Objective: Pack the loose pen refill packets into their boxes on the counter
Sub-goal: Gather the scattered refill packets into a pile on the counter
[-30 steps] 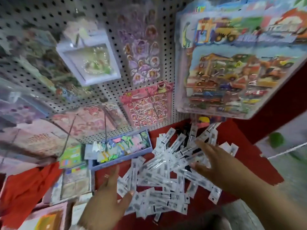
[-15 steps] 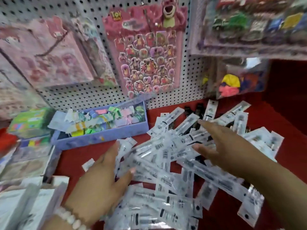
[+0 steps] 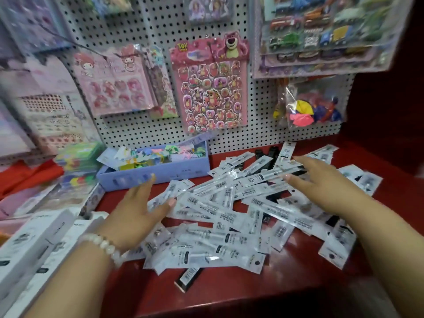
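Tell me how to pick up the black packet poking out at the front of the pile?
Pinch the black packet by its free near end, coming from the counter's front edge. That end lies bare on the red top; its far end is tucked under the clear refill packets, so slide it towards you.

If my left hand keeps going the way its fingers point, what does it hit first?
Probably the lavender box behind the packets: the left hand points up and slightly right toward its front wall, though depth is unclear.

Around the heap of refill packets (image 3: 229, 216), bare red counter (image 3: 229, 294) lies open in front, while the lilac box (image 3: 160, 173) and pegboard (image 3: 259, 134) close off behind, white boxes (image 3: 34, 244) left.
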